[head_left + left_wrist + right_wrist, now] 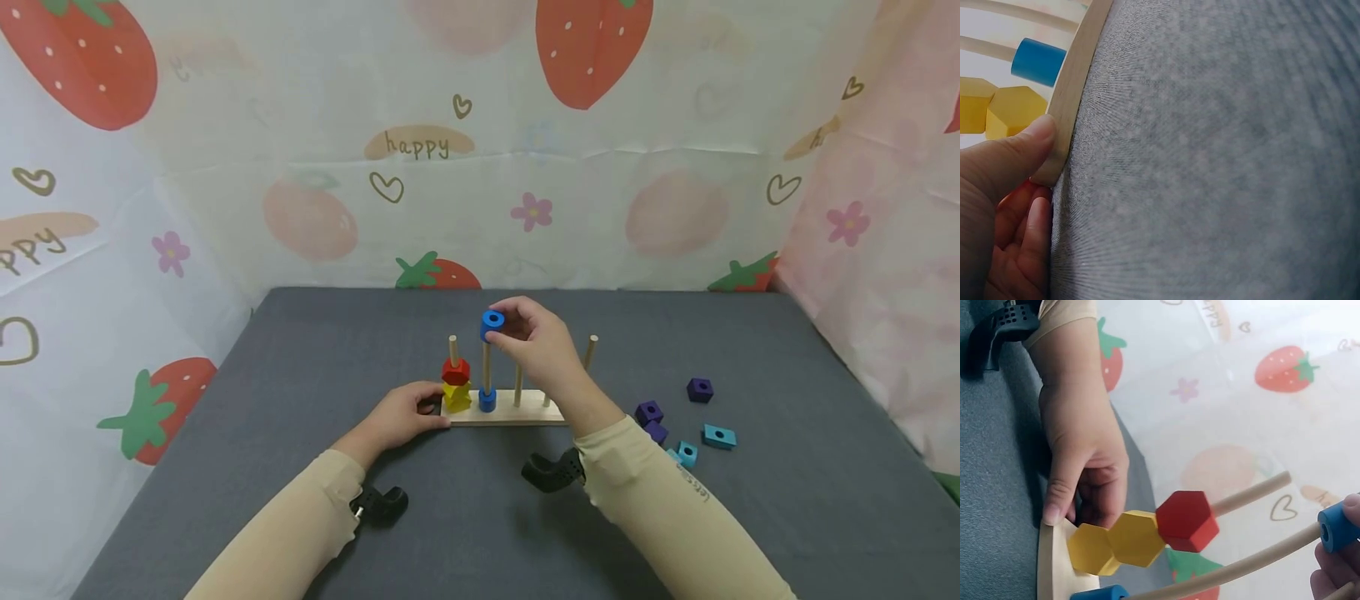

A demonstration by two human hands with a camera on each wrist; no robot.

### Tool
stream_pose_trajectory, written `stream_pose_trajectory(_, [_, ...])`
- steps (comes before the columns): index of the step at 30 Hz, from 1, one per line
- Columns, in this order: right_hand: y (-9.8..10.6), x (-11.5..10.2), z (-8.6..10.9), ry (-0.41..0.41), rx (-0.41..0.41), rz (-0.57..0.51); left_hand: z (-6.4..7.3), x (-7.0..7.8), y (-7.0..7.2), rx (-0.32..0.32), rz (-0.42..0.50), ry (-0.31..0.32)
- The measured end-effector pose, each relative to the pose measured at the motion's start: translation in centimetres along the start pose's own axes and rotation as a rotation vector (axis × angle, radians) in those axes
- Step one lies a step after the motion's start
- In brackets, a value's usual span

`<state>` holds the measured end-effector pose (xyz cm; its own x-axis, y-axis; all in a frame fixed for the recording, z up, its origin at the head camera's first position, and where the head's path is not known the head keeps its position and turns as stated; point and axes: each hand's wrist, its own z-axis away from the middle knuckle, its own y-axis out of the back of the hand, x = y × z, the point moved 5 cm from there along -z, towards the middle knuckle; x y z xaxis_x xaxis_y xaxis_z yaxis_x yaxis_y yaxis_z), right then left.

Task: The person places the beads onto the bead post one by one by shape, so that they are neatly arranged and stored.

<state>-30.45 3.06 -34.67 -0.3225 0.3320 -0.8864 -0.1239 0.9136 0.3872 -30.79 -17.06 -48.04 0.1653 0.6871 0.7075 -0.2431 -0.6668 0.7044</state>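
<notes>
Cylinder (492, 323) in blue, mid-frame in the head view, pinched in the right grip (536, 337) at the tip of a peg (487, 367); likely light, stiff, smooth, best held by the curved side. Left wrist view: left grip (997, 172) clamped on the wooden base (1071, 94), left of frame. Right wrist view, right edge: underside hole (1327, 538), hidden in the head view; threading unclear.

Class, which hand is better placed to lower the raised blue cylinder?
Probably the right hand: it pinches the raised blue cylinder at the top of a slender wooden peg, while the left hand grips the end of the pale wooden base.
</notes>
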Motion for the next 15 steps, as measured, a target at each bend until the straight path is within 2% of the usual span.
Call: stream_pose_trajectory(15, [-1.1,1.3,0.1,-0.058,-0.041,0.038,0.0,-0.1,0.0,-0.002,0.008,0.001])
